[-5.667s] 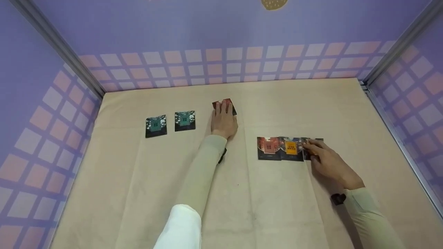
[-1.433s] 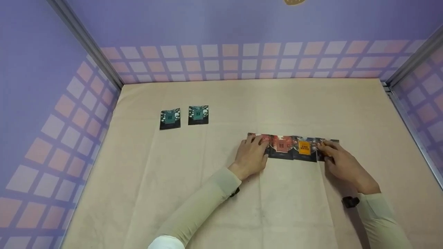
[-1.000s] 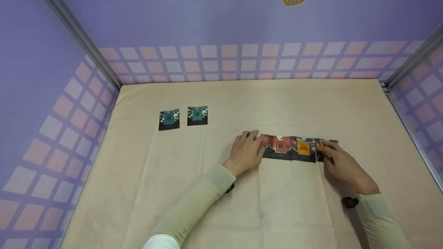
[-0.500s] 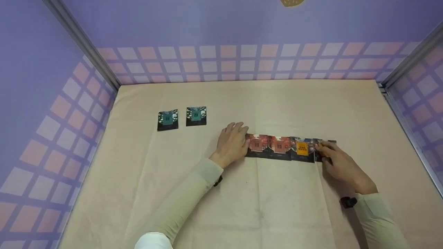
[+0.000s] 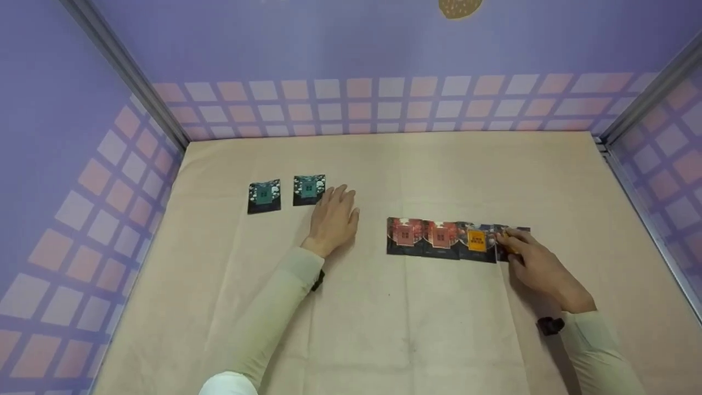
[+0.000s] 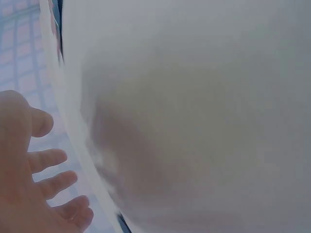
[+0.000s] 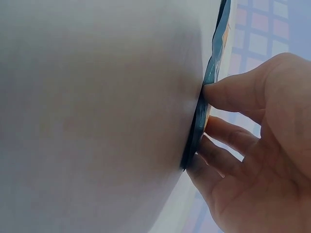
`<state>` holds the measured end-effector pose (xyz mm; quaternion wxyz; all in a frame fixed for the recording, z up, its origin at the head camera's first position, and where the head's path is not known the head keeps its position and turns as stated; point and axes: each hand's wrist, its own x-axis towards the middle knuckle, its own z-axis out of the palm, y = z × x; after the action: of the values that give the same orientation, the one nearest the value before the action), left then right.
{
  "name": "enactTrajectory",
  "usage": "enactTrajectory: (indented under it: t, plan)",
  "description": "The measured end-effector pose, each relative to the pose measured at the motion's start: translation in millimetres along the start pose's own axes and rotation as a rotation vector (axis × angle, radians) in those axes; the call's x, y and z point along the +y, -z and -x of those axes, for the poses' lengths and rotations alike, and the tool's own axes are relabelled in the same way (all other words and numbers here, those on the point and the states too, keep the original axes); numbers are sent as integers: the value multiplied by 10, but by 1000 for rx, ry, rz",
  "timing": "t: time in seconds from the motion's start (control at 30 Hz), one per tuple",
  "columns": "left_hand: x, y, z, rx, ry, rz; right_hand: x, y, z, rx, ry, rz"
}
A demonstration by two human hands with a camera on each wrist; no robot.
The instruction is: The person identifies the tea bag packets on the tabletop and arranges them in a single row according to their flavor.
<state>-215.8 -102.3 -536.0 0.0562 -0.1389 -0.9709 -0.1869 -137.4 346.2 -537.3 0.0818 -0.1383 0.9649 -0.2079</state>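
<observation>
My left hand [image 5: 332, 222] is over the cloth with its fingers spread, its fingertips beside the lower right corner of a green packet [image 5: 309, 189]. In the left wrist view the same hand [image 6: 39, 170] has nothing between thumb and fingers. A second green packet [image 5: 264, 196] lies further left. At the right, two red packets [image 5: 405, 236] and an orange-labelled packet [image 5: 476, 240] form an overlapping row. My right hand [image 5: 543, 271] holds the row's rightmost packet [image 5: 502, 253], partly hidden under the fingers. The right wrist view shows thumb and fingertips at the packet's edge [image 7: 199, 124].
A beige cloth [image 5: 351, 329] covers the table. Purple walls [image 5: 362, 44] with pink and white squares stand behind and at both sides, joined by grey metal posts [image 5: 126, 71].
Earlier, my left hand brought a red packet from the back to the row's left end. It then let go and moved left to the green packets. My right hand stayed on the rightmost packet.
</observation>
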Motion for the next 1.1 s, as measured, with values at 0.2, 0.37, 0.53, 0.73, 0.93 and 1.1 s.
enactTrajectory:
  t: [0.2, 0.37, 0.53, 0.73, 0.93, 1.1]
  plan:
    - [-348, 97, -44, 28, 74, 22, -4, -18, 15, 9, 5, -3]
    - [-572, 180, -73, 43, 110, 23, -11, -16, 10, 14, 7, -8]
    - [-690, 222, -79, 22, 143, 6, -11, -20, 11, 5, -6, -17]
    - [-740, 187, -110, -34, 144, 5, -12, -8, 12, 5, -17, -7]
    - [-743, 158, -140, -77, 100, -16, -17, -10, 4, 36, 22, 15]
    - [-729, 138, -155, -114, 101, -20, -10, -23, 13, 35, 14, 13]
